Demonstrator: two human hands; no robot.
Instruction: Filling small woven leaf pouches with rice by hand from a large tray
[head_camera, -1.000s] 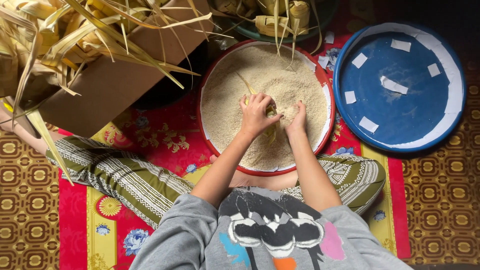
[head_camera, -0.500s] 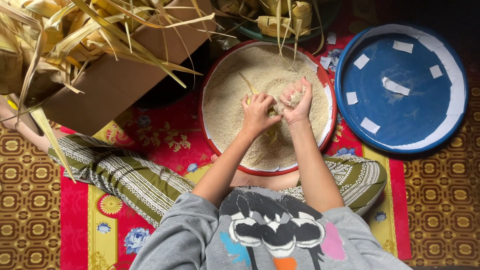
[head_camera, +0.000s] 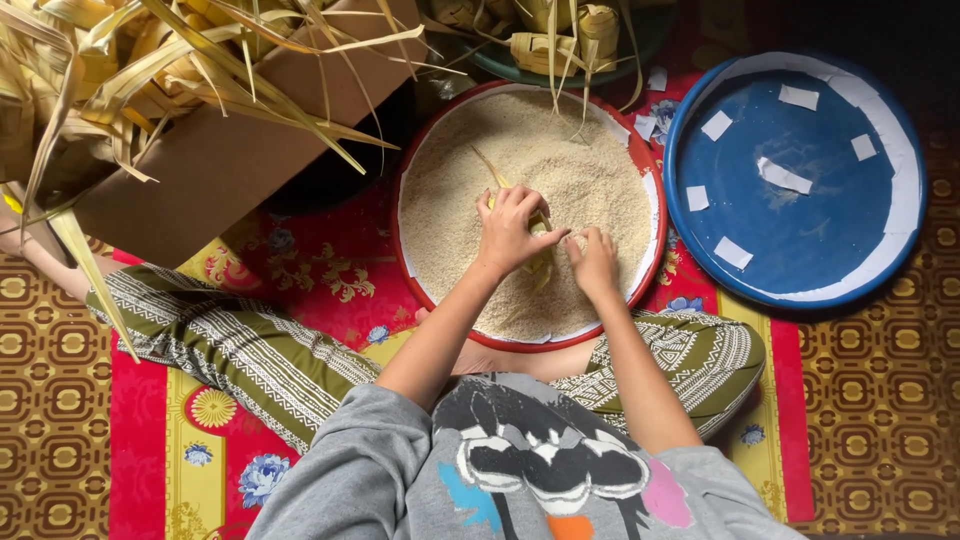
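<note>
1. The right hand (head_camera: 597, 262), raised over the far part of the rice (head_camera: 560, 160) half a second ago, has come down and nearer to the person; its fingertips now rest low on the grains.
2. The left hand (head_camera: 513, 228) has shifted slightly, its grip closed over the woven leaf pouch (head_camera: 541, 226).
3. The two hands have gone from apart, to level, to staggered, the right one nearer the body.
</note>
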